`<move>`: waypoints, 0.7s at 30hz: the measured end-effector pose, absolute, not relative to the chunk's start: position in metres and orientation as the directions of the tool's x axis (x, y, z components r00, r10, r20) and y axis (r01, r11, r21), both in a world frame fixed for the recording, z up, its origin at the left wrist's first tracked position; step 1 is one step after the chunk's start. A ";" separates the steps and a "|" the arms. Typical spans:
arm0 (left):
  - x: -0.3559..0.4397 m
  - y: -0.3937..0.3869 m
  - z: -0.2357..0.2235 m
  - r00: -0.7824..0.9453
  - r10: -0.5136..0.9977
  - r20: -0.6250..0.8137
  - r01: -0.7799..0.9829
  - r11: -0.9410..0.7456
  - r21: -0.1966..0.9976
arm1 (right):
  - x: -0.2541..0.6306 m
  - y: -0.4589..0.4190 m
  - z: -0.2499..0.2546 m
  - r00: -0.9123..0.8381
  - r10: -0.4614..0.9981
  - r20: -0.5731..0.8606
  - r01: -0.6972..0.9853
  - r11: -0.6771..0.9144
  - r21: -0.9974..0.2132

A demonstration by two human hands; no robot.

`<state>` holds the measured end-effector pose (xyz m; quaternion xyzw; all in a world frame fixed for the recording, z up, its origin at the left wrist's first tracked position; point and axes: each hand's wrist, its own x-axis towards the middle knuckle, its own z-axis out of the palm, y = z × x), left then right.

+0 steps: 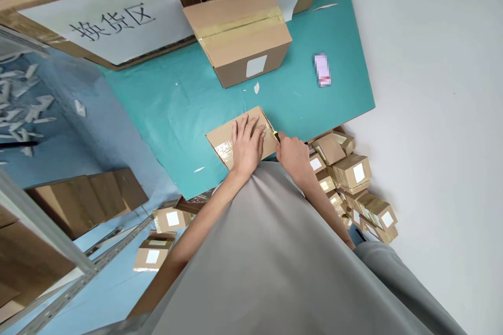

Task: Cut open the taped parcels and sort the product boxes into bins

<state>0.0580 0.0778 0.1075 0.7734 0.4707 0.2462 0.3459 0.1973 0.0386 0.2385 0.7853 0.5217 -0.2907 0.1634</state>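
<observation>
A small brown cardboard box (222, 134) with clear tape lies at the near edge of the green table (165, 115). My left hand (247, 144) rests flat on its top, fingers stretched out and slightly spread. At the box's right edge, my right hand (294, 156) is closed around a yellow and black tool that looks like a utility knife (276, 136). The tool's yellow front end meets the taped edge of the box. Its blade is too small to make out, and most of the handle is hidden in my fist.
Behind stands a larger taped carton (243, 26), before a big box with a paper sign (118, 18). A blurred phone (322, 69) lies on the table's right. Several small boxes (351, 170) are piled below right, beside a white wall (432, 115). A metal shelf frame (84, 256) is at left.
</observation>
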 end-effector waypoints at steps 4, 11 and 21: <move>0.057 0.077 0.111 0.477 0.878 0.029 0.567 -0.333 0.754 | 0.197 0.029 0.239 0.307 0.697 -0.648 0.896 -0.442 -0.050; 0.060 0.078 0.114 0.476 0.879 0.010 0.609 -0.337 0.718 | 0.206 0.024 0.235 0.276 0.706 -0.652 0.895 -0.435 -0.092; -0.025 0.062 0.102 0.047 0.998 0.043 0.751 -0.064 0.657 | 0.290 0.011 0.154 0.289 0.790 -0.541 0.511 -0.605 -0.611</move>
